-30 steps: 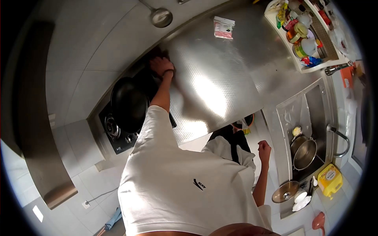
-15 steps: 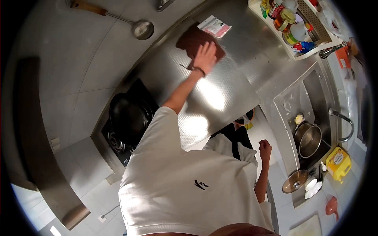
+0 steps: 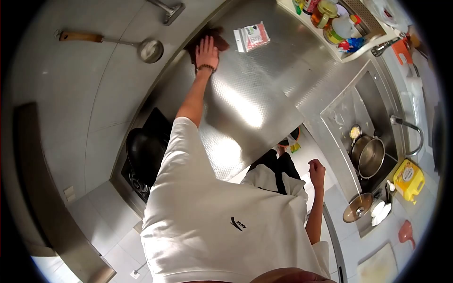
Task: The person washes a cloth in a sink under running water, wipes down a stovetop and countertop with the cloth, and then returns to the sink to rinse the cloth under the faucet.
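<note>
My left hand [image 3: 206, 55] lies flat on a brown cloth [image 3: 220, 43], its fingers stretched out and pressing the cloth to the steel counter [image 3: 276, 75] near the wall. Folds of the cloth show around the fingers, and part of it is hidden under the palm. To the right of the cloth, apart from it, is a small clear packet [image 3: 252, 37] with pink contents and a white label. Down by my side hangs my right hand [image 3: 316, 170], its fingers curled in, with nothing visible in them.
A wok [image 3: 144, 153] stands on the stove at the left. A ladle [image 3: 150, 50] hangs on the wall. At the right, the sink [image 3: 344, 101] holds a pot [image 3: 371, 158]. Bottles and jars fill a white rack [image 3: 347, 57]. A yellow jug [image 3: 408, 180] stands beyond the sink.
My left hand has slid the cloth left toward the wall, away from the packet, and the cloth is more bunched. My right hand stays curled at my side. The view has shifted slightly.
</note>
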Demonstrator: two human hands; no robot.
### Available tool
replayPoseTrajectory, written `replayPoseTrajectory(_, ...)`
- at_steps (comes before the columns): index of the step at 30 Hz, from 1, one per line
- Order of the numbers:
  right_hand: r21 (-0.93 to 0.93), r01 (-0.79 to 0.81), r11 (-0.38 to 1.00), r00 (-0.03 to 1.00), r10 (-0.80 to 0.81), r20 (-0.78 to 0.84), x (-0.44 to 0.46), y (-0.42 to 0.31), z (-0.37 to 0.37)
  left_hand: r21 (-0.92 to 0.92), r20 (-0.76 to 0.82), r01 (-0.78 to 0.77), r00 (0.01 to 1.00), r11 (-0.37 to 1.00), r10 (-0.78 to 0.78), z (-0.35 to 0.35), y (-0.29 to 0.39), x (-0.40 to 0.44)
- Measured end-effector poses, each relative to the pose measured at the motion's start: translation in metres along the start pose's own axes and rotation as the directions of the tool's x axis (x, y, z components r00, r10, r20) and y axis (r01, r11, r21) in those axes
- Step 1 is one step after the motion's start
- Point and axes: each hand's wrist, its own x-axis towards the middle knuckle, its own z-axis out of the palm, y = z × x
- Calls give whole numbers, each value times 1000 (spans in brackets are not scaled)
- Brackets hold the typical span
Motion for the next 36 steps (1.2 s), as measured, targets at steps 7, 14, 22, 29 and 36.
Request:
replayPoseTrajectory(7,68,-40,997,999,40,3,-7,-6,-3,-107,-20,86,996,991,-89,-15,22,-55)
replayPoseTrajectory(14,88,3,996,999,0,-35,19,-9,-1,-118,67,94,994,988,-87,-67,73,-188)
replayPoseTrajectory(22,105,21,994,1000,-22,11,19,-30,3,-138,101,156,985,978,-143,-24,7,-64)
replayPoseTrajectory(29,87,186,979,982,-183,-37,49,-80,4,-48,123,144,983,988,-137,-12,8,-34)
replayPoseTrajectory(36,30,606,795,792,-599,-122,222,-243,54,-29,130,40,991,999,-36,-47,58,-105)
